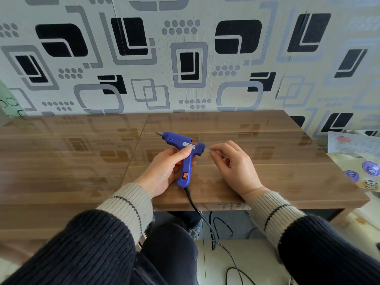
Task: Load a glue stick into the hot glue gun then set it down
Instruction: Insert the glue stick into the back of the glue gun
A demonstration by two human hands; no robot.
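A blue hot glue gun (181, 144) with an orange trigger and a red switch is held above the wooden table (267, 171), its nozzle pointing left and away. My left hand (164, 171) grips its handle, thumb on the body. My right hand (232, 161) pinches a clear glue stick (207, 150) at the gun's rear opening. Only a short piece of the stick shows between my fingertips and the gun; the other end is hidden in my fingers.
The gun's black cord (197, 208) runs off the table's front edge down to the floor. A patterned wall (189, 58) rises behind the table. Printed papers and bags (357, 161) lie off the table's right end.
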